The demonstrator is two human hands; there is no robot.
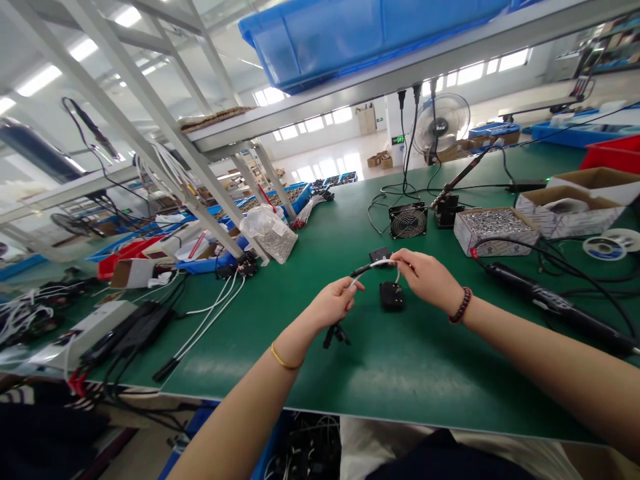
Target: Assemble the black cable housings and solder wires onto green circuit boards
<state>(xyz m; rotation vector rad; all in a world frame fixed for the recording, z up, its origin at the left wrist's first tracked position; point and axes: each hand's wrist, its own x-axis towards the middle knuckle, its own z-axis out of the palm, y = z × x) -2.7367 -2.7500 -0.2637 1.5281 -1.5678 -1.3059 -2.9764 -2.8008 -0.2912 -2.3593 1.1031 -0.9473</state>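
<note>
A white cable [383, 262] with a black sleeve on it stretches between my two hands above the green bench. My left hand [334, 301] is closed around its left part, and black connector ends [336, 335] dangle below that hand. The fingertips of my right hand [425, 275] pinch the cable's right part. From there the cable bends down to a small black box [391, 296] lying on the bench just below my right fingers. Behind the cable lies a flat black piece [379, 257], partly covered by the cable and fingers.
A small fan [408, 221], a soldering iron [460, 177] in its stand, and a carton of small metal parts [496, 230] stand at the back right. A black hand tool [555, 303] lies right. White cables [207, 317] and a bag of parts [270, 233] are left.
</note>
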